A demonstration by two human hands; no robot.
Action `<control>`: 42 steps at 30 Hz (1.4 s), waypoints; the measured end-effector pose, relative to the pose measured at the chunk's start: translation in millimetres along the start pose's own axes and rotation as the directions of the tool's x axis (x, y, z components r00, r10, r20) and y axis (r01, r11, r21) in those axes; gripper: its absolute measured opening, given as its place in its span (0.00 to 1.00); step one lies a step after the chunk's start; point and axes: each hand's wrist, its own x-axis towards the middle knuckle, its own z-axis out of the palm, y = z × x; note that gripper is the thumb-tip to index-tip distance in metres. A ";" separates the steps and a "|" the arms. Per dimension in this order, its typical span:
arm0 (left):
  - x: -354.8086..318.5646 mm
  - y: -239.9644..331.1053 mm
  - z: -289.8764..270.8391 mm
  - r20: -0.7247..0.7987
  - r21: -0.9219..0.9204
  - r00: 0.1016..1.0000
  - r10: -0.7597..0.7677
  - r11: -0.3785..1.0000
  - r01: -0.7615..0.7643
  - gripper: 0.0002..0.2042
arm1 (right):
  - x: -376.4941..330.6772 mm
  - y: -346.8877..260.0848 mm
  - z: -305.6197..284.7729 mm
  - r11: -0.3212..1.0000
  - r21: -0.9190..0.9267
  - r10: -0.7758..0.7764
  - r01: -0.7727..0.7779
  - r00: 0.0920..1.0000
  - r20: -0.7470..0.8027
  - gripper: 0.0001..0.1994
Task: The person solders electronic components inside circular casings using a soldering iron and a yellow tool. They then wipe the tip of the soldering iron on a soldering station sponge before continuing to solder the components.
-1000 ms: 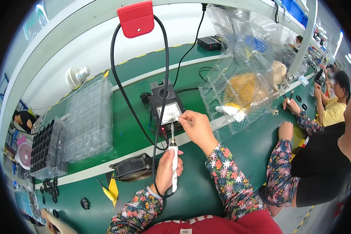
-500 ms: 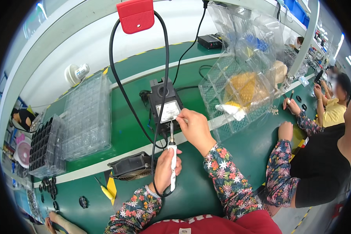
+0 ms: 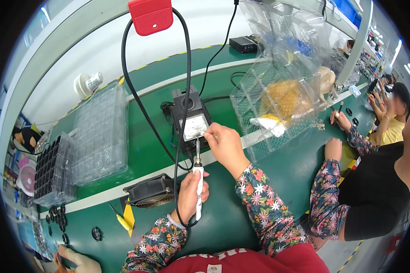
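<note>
My left hand (image 3: 190, 195) is wrapped round the white handle of a soldering iron (image 3: 198, 193), held nearly upright with its metal tip pointing away from me. The tip reaches the near edge of a whitish, stained pad (image 3: 195, 127) on top of a black soldering station (image 3: 187, 103). Just right of the tip, my right hand (image 3: 228, 146) is closed in a pinch between thumb and forefinger. Whatever lies in that pinch is too small to make out. The iron's black cord (image 3: 175, 186) loops from the handle up through a red holder (image 3: 151, 17).
A black fan (image 3: 151, 190) and a yellow-handled tool (image 3: 123, 222) lie left of my left hand. Clear plastic trays (image 3: 100, 132) stand at the far left, bagged trays (image 3: 273, 104) at the right. Co-workers sit close by; one hand (image 3: 79, 260) shows at lower left.
The view has shifted slightly. Both my hands keep nearly the same pose, with the iron's tip still by the pad. At lower left, the co-worker's hand has moved further into view.
</note>
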 end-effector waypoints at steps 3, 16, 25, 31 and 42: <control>0.3 -1.1 0.1 0.002 0.001 1.000 0.006 1.000 -0.006 0.18 | 2.2 0.5 -3.8 1.000 0.004 -0.009 0.009 0.999 0.046 0.05; 0.7 -0.7 0.8 0.001 0.013 1.000 0.006 1.000 -0.006 0.17 | 4.6 2.4 -3.2 0.992 -0.071 -0.101 0.105 0.993 0.068 0.05; 1.2 -2.1 2.1 -0.036 0.027 0.999 0.012 1.000 -0.011 0.16 | 3.2 -5.0 -0.6 0.971 -0.204 -0.115 0.121 0.992 0.042 0.05; 0.7 -3.2 1.2 -0.026 0.030 0.999 0.025 0.999 -0.024 0.16 | 1.9 0.4 2.7 0.995 -0.093 -0.047 0.046 0.999 -0.011 0.05; 1.1 -1.8 0.5 -0.023 0.023 1.000 0.010 1.000 -0.009 0.15 | 8.4 0.3 0.1 0.985 -0.136 -0.091 0.103 0.992 0.092 0.06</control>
